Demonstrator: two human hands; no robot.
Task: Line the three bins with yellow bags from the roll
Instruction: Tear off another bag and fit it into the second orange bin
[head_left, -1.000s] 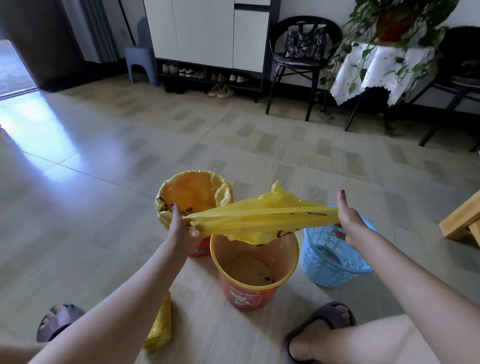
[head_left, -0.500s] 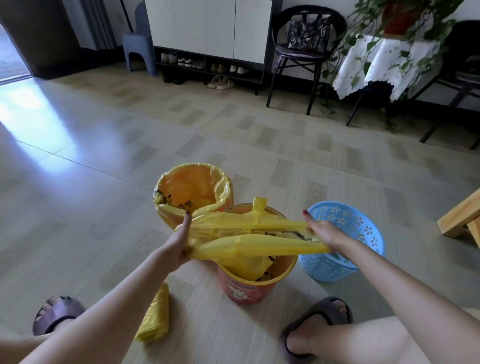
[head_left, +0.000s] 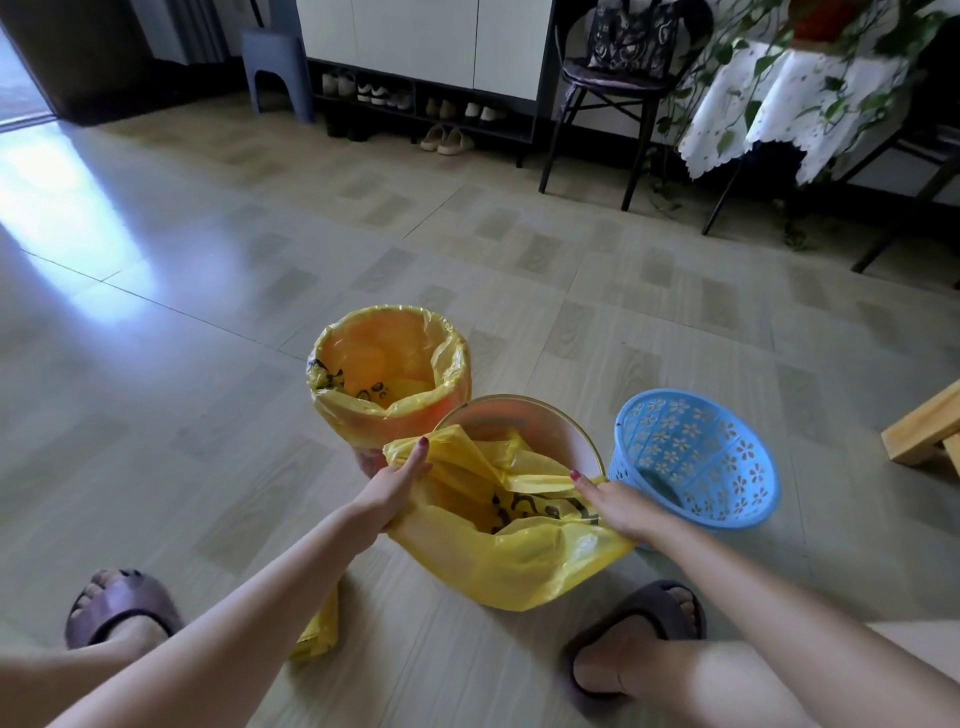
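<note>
yellow bag (head_left: 511, 540) lowered, now draped over middle bin (head_left: 540, 421)

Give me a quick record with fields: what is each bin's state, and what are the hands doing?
far bin: lined with a yellow bag
middle bin: bag pulled over near rim only, far rim bare
blue basket: no bag
left hand: grips bag edge
right hand: grips bag edge
roll: on the floor by the left forearm

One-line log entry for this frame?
step: fitting yellow bag over middle bin | left hand, right hand: gripping bag | far bin: lined | blue basket: unlined
</note>
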